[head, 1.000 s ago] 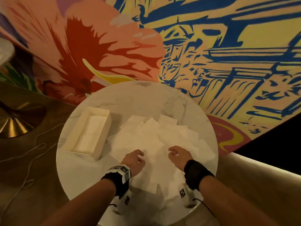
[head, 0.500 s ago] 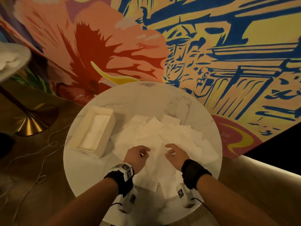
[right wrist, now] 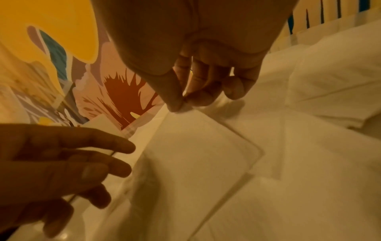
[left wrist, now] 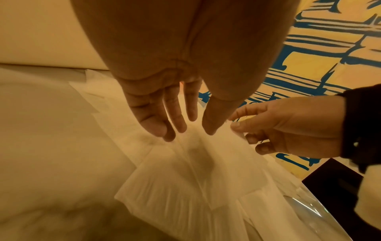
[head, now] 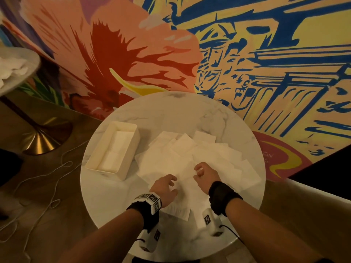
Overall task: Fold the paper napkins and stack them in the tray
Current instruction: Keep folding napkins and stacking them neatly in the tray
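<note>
Several white paper napkins (head: 190,154) lie spread and overlapping across the round marble table (head: 114,202). A cream rectangular tray (head: 131,154) stands at the table's left with folded napkins (head: 115,147) inside. My right hand (head: 197,172) pinches the corner of the top napkin (right wrist: 206,146) between thumb and forefinger (right wrist: 182,104), lifting that corner slightly. My left hand (left wrist: 185,132) hovers just over the same napkin (left wrist: 195,171) with its fingers extended and apart, holding nothing. The two hands are close together near the table's front.
A painted mural wall (head: 247,54) runs close behind the table. At the far left stand another table with white paper (head: 13,69) and its brass base (head: 41,143). Thin cords (head: 57,177) trail over the floor. A pale ledge (head: 303,205) borders the right.
My left hand has uncurled from a loose fist to extended fingers. My right hand has shifted slightly away from me and now pinches up a napkin corner. The head view has swung a little leftward.
</note>
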Tool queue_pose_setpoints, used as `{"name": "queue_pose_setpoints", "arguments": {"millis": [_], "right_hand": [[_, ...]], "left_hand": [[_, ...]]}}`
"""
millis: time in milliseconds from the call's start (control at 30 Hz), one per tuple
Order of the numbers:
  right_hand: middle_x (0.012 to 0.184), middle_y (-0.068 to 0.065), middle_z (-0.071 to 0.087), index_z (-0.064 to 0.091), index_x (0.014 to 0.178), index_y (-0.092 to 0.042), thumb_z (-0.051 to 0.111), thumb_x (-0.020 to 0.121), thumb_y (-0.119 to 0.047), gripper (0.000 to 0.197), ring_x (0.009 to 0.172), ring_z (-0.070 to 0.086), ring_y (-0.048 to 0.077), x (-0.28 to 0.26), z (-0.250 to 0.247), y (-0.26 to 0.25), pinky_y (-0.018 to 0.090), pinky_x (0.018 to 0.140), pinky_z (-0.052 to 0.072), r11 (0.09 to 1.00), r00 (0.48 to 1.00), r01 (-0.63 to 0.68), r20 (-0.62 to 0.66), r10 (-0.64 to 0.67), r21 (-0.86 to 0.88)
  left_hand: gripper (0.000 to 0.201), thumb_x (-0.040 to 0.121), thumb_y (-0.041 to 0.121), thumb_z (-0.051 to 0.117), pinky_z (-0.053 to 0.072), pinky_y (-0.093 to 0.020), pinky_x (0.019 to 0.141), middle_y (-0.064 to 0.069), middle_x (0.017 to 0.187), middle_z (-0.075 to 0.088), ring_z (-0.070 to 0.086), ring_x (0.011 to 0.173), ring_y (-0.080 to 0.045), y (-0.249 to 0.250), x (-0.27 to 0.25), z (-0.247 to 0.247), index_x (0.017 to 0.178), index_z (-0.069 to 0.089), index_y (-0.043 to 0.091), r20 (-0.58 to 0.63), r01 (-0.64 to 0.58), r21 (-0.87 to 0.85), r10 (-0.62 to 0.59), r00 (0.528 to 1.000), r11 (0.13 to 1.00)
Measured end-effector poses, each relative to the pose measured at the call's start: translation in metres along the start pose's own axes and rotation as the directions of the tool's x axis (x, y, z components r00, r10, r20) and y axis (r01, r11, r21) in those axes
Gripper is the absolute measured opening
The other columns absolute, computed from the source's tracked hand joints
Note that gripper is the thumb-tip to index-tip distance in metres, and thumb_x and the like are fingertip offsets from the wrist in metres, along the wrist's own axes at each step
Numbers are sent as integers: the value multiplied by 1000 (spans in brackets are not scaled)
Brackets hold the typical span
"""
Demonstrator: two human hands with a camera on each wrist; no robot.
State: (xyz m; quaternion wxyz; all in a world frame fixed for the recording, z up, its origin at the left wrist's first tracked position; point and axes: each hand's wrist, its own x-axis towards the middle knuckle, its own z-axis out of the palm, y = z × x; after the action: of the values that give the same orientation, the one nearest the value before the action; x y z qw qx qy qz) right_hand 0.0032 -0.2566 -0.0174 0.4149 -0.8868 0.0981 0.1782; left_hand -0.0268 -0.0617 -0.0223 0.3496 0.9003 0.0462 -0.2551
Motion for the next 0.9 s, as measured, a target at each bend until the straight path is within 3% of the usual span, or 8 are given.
{"name": "queue_pose_setpoints", "arguments": {"millis": [133,233,333,433,600,733,833,900], "right_hand": [[88,-7,58,60,98,-27,66,90,-12,17,74,56,12,-4,-10,-16,15,66,41,991,995,96,-18,-95,94],[87,-7,58,63,96,-28,69,88,-11,19,68,52,10,-6,-17,-30,16,67,42,976,988,152,-40,-148,158],[88,-8,56,66,96,-30,68,89,-11,20,69,50,11,-7,-22,-39,17,70,42,970,984,180,-44,-175,162],[92,-8,58,67,96,-33,66,91,-13,20,75,54,11,-5,-28,-44,12,69,41,972,981,190,-68,-182,138],[96,-6,66,71,89,-32,64,92,-17,16,82,60,16,-3,-27,-57,5,65,40,974,974,194,-140,-177,114],[95,-8,62,70,88,-30,67,90,-24,8,74,53,4,-3,-26,-68,4,64,39,975,960,221,-179,-213,27],[96,-8,59,68,86,-32,67,91,-25,8,77,52,1,-3,-25,-76,4,67,37,965,947,258,-190,-261,-36],[96,-10,64,67,83,-32,67,90,-23,11,82,56,1,-3,-22,-82,8,70,39,960,945,278,-172,-277,-16]], "left_hand": [[66,89,44,65,44,-26,87,5,117,60,60,100,-15,-2,3,-11,144,29,36,-69,-9,-64,5,998,998],[79,87,48,67,49,-31,90,0,119,63,62,104,-18,4,6,-21,149,18,43,-85,-18,-221,-1,996,975],[56,90,39,68,45,-21,82,2,105,64,61,87,-9,12,11,-35,139,41,40,-189,-141,-221,100,977,965],[16,91,30,68,39,-10,68,7,94,67,58,77,-7,20,14,-52,106,66,35,-281,-249,-179,194,940,952],[8,92,30,67,36,-4,57,10,81,63,55,70,-5,29,11,-73,85,68,34,-342,-275,-133,216,915,952],[6,92,32,67,34,-6,65,11,95,57,53,78,-3,31,8,-83,88,69,34,-369,-289,-72,243,897,955],[4,90,34,68,43,-22,84,12,104,54,57,97,-12,29,7,-90,86,68,33,-392,-306,-25,273,879,952],[11,90,41,66,42,-27,89,13,108,58,55,105,-12,32,3,-95,95,67,31,-341,-325,79,332,879,942]]}}
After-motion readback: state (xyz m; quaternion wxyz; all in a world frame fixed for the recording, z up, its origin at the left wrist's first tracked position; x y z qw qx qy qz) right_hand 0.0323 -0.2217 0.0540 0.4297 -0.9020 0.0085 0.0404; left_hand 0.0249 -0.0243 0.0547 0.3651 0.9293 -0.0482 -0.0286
